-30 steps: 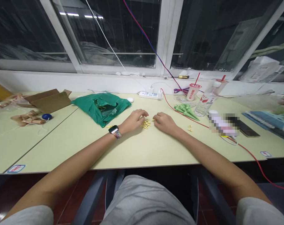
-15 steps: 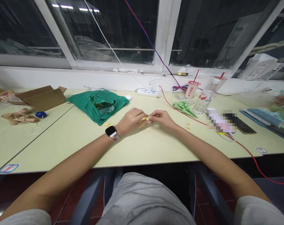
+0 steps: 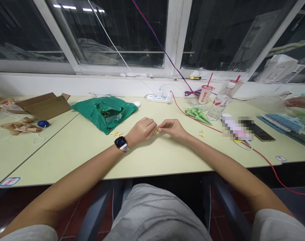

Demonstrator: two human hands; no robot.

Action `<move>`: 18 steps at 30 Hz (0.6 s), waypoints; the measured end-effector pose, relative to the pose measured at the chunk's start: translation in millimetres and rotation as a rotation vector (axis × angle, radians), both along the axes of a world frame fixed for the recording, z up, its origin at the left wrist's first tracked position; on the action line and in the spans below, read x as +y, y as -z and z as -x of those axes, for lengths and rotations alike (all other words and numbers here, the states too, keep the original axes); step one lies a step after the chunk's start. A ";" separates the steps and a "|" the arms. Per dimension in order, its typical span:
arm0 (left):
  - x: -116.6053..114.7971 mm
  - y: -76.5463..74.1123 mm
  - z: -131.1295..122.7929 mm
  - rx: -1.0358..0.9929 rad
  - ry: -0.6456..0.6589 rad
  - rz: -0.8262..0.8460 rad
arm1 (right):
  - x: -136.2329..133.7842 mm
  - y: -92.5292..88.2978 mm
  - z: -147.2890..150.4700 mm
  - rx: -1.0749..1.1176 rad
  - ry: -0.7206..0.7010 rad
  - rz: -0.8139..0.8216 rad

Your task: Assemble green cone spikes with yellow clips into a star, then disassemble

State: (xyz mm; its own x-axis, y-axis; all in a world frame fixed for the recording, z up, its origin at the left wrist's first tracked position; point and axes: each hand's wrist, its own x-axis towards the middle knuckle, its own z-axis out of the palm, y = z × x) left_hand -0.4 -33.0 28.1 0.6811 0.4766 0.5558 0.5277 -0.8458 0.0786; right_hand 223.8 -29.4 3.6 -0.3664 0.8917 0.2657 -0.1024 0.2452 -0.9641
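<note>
Left hand (image 3: 141, 130) and right hand (image 3: 172, 129) meet near the middle of the counter (image 3: 67, 157), fingertips almost touching. Fingers on both hands are curled in and bunched, not spread. Small yellow pieces (image 3: 156, 131) sit right at the fingertips between the hands, mostly hidden; can't tell at this size whether either hand is actually pinching one. Just changed: compared with half a second ago, the loose yellow heap no longer shows under the hands, only a little yellow between the fingers, and the hands are drawn in tighter over it.

Smartwatch (image 3: 121, 144) with a patterned band on the left wrist. A second group of yellow pieces (image 3: 116, 134) lies on the counter just above that wrist, close to the green plastic bag (image 3: 104, 112). A third group of yellow pieces (image 3: 201, 134) lies well right of the right hand, near the red cable (image 3: 190, 115).

Toward the back edge of the counter: white power strip (image 3: 159, 98), white mouse (image 3: 136, 104), green cone-shaped pieces (image 3: 198, 115), plastic water bottle (image 3: 220, 102), paper cup (image 3: 206, 93) with a red straw. Far left: open cardboard box (image 3: 43, 106), wooden pieces (image 3: 20, 124), dark blue round object (image 3: 43, 124). Far right: another person's hand (image 3: 299, 102) over clear plastic, separate from these two, and a phone (image 3: 258, 133) beside a blurred-out object.
</note>
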 end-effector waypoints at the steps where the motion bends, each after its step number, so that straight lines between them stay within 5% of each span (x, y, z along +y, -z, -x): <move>1: -0.7 -0.9 -0.5 -0.005 -0.009 -0.018 | -0.4 1.4 1.3 0.005 0.000 -0.013; 4: -3.1 -1.7 -2.2 -0.069 -0.049 0.006 | -1.1 5.3 4.6 0.001 0.015 -0.055; 10: -5.5 1.9 -0.6 -0.273 -0.116 0.309 | -5.7 5.6 7.1 -0.045 0.085 -0.132; 18: -0.7 3.8 2.3 -0.253 0.044 0.220 | -4.8 2.7 5.0 -0.023 0.125 -0.127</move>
State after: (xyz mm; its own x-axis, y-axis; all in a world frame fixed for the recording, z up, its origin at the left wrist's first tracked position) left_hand -2.6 -33.6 24.3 0.5568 0.5774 0.5972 0.4317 -0.8153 0.3858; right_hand 218.7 -34.2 0.9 -0.2624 0.8903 0.3723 -0.0421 0.3749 -0.9261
